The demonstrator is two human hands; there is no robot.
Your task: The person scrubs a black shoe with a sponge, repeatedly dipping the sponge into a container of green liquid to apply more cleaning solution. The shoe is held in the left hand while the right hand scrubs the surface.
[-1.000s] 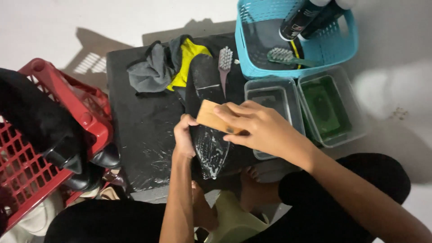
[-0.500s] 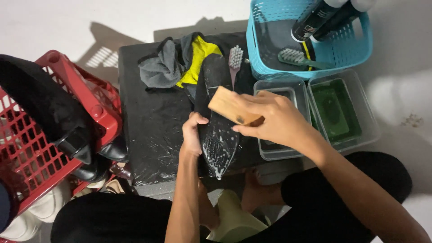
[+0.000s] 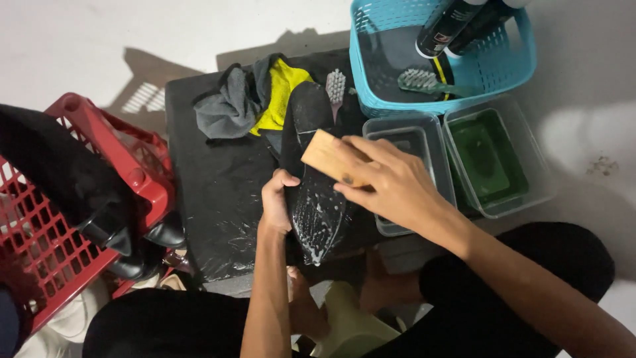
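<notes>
Both of my hands were on the black shoe (image 3: 315, 199), which lay sole-up near the middle of the black table (image 3: 218, 199), its toe pointing to six o'clock and flecked with white foam. My left hand (image 3: 277, 202) gripped the shoe's edge at nine o'clock, fingers curled around it. My right hand (image 3: 384, 182) was closed over a wooden brush (image 3: 326, 154), pressing it down on the sole from three o'clock.

At twelve o'clock from the shoe lay a small white-bristled brush (image 3: 335, 86), and at eleven o'clock a grey cloth (image 3: 228, 109) was bunched over a yellow cloth (image 3: 281, 93). Towards one o'clock stood a blue basket (image 3: 510, 66) holding a green-handled brush (image 3: 424, 82) and dark spray cans (image 3: 450, 26). Two clear tubs (image 3: 464, 119) sat side by side at three o'clock, the farther one with green liquid. At nine o'clock a red basket (image 3: 142, 179) held dark shoes (image 3: 119, 232).
</notes>
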